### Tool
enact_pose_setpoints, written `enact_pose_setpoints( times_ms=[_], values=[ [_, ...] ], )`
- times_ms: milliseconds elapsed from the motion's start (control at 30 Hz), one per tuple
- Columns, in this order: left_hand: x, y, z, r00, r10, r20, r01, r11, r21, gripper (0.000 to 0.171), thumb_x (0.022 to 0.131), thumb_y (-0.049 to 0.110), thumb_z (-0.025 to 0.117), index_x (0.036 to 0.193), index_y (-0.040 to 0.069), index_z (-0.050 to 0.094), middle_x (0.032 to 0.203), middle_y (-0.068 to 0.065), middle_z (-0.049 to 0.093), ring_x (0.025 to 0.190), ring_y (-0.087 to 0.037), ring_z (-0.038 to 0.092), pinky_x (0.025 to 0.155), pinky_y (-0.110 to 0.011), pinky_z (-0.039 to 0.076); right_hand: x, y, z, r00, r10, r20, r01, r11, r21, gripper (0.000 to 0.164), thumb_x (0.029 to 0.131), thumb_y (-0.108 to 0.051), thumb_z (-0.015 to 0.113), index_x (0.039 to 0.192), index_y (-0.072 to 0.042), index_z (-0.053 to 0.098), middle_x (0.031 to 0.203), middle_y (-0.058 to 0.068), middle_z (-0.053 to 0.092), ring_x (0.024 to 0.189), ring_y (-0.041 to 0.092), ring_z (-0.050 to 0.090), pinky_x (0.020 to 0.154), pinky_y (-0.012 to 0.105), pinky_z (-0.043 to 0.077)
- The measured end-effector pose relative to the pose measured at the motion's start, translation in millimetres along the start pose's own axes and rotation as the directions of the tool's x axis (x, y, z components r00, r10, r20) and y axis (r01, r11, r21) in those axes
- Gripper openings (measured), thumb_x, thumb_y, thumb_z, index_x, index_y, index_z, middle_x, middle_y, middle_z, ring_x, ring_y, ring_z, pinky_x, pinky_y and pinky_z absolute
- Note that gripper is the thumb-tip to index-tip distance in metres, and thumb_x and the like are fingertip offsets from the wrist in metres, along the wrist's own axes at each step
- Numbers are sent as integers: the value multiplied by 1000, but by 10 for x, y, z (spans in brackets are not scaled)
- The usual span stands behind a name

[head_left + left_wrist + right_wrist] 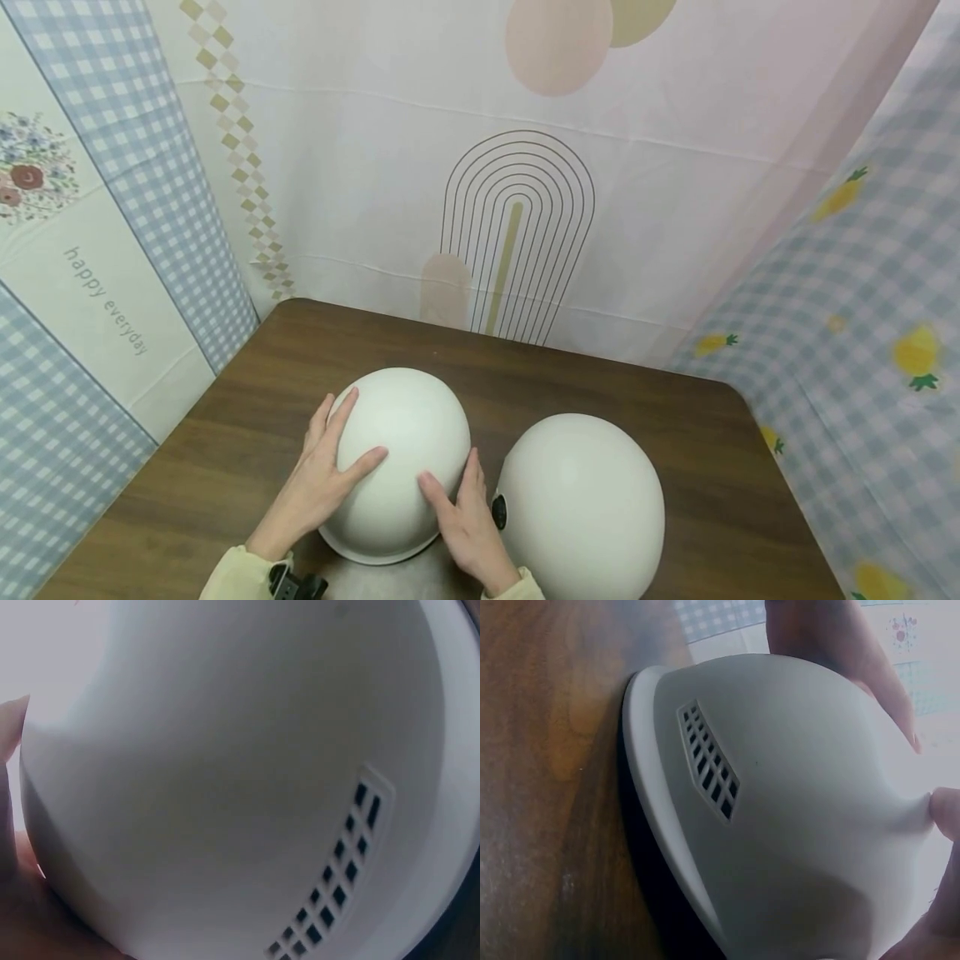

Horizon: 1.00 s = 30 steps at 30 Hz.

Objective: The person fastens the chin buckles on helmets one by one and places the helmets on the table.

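White helmet (pixel 405 442), dome up at the near part of the worktop (pixel 697 433), sits between two hands: left hand (pixel 318 479) on its left side, fingers spread apart with the thumb across the dome, right hand (pixel 468 525) along its right side, fingers extended, thumb set apart on the near face. Wrist views show latticed vents (pixel 711 761) close to its rim. Second helmet (pixel 585 508), also white, stands just beside the right hand, a round black fitting (pixel 499 512) on its flank.
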<state>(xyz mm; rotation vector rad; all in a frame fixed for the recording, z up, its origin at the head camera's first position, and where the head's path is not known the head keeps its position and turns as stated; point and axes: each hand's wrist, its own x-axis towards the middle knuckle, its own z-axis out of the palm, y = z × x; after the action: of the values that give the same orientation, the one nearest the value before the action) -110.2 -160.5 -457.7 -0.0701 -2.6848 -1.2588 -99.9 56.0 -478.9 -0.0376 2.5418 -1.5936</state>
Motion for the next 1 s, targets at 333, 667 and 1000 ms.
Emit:
enact_pose_setpoints(
  times_ms=[333,667,1000],
  values=[
    [6,21,14,1000,6,5,-6,1000,-9,84,90,50,65,156,33,16,159,-19,5,136,-53,20,86,-78,31,35,-20,-74,1000,4,17,-3,1000,-27,104,89,-65,54,153,5,9,154,30,16,141,45,19,105,66,23],
    [16,32,-7,1000,12,-5,-12,1000,1,84,91,48,64,157,30,16,158,-21,7,135,-54,22,86,-77,32,63,-47,-83,999,17,44,-15,999,-36,104,90,-65,53,154,1,6,154,31,17,141,46,19,105,68,21],
    [2,-19,-16,1000,-9,9,9,1000,-19,83,91,50,64,156,36,15,159,-16,7,134,-53,25,84,-77,34,66,-49,-83,999,34,28,-32,998,-48,104,86,-66,57,153,0,13,149,29,22,137,42,25,104,64,26]
  ],
)
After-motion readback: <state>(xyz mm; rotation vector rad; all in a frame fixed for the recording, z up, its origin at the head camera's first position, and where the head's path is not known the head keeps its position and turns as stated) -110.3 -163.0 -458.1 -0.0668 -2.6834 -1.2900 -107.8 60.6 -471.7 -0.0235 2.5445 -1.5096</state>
